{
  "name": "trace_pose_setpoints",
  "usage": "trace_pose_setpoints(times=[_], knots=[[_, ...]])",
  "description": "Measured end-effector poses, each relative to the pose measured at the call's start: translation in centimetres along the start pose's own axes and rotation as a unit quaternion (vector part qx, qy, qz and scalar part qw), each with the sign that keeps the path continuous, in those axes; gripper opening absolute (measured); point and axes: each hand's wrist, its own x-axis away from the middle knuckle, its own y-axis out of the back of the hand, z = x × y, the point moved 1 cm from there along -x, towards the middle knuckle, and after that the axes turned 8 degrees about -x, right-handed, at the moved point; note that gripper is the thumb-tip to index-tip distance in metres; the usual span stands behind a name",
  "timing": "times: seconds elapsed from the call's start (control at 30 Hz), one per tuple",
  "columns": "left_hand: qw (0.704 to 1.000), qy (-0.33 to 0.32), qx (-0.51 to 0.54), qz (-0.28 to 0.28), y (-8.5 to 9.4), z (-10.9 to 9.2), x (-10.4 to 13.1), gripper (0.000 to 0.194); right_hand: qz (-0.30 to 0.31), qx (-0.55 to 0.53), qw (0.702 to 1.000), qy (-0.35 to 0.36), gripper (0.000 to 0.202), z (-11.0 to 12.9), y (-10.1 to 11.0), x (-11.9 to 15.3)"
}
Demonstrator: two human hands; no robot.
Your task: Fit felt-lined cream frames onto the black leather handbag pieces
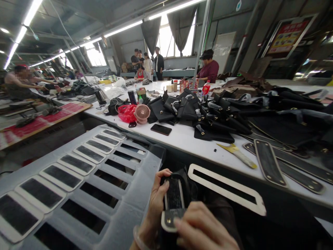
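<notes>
In the head view, my left hand [157,194] is wrapped round the left side of a black leather piece [174,194] with a pale border, its thumb on top. The near end of the piece is folded over as a rounded flap [169,219] with small gold studs. My right hand [205,225] lies against that flap, fingers curled; the fingertips touch near the studs, and whether they pinch anything is too blurred to tell. Just right of my hands is a pale frame-shaped strip [226,187] with a long slot.
A grey slotted board [130,198] with rows of black, white-edged panels [75,163] fills the left. On the white table [182,139] are a phone [161,129], a pink fan [142,113], black bags [187,107], a yellow-handled tool [238,154] and studded straps [270,161]. People stand behind.
</notes>
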Motion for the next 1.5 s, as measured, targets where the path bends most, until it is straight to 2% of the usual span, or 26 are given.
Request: trace_pose_setpoints(times=[0.07, 0.17, 0.23, 0.3, 0.43, 0.6, 0.77, 0.93, 1.07, 1.23, 1.37, 1.5], knots=[[1.000, 0.002, -0.027, 0.008, 0.3, -0.2, 0.0, 0.015, -0.081, 0.003, 0.992, -0.091, 0.026, -0.6, 0.7, -0.8], [1.000, 0.004, -0.028, 0.010, 0.6, -0.2, -0.2, 0.015, -0.112, -0.012, 0.956, -0.270, 0.011, -2.1, 0.6, -0.6], [1.000, 0.014, -0.004, 0.006, 0.6, 0.0, -0.4, 0.014, -0.117, -0.025, 0.937, -0.329, 0.013, -2.9, -0.3, 0.2], [0.999, 0.033, 0.030, -0.001, 0.5, 0.1, -0.5, 0.015, -0.130, -0.041, 0.926, -0.353, 0.015, -3.4, -1.4, 0.9], [0.996, 0.046, 0.078, -0.012, 0.1, 0.0, -0.4, 0.022, -0.150, -0.048, 0.914, -0.375, 0.018, -3.4, -2.8, 1.2], [0.996, 0.038, 0.084, -0.010, -0.3, -0.7, -0.1, 0.037, -0.155, -0.067, 0.911, -0.376, 0.023, -3.2, -2.9, 0.9], [0.995, 0.033, 0.096, -0.003, 0.1, -0.5, 0.1, 0.045, -0.165, -0.061, 0.906, -0.385, 0.024, -3.3, -3.3, 0.6], [0.999, 0.027, -0.033, -0.016, 1.1, -0.1, -0.2, 0.031, -0.180, -0.035, 0.911, -0.370, 0.024, -3.6, -3.9, 0.8], [0.993, 0.033, -0.111, -0.037, 1.4, -0.5, -0.3, 0.034, -0.201, 0.006, 0.915, -0.351, 0.013, -3.9, -4.5, 1.8], [0.988, 0.034, -0.138, -0.059, 1.4, -0.7, -0.2, 0.039, -0.204, 0.037, 0.922, -0.326, 0.014, -4.2, -5.6, 1.9], [0.986, 0.030, -0.142, -0.081, 1.4, -0.7, -0.2, 0.044, -0.209, 0.036, 0.923, -0.323, 0.023, -4.5, -6.0, 0.8], [0.986, 0.024, -0.144, -0.086, 1.3, -0.9, -0.3, 0.045, -0.187, 0.025, 0.932, -0.308, 0.030, -4.9, -5.9, -0.4]])
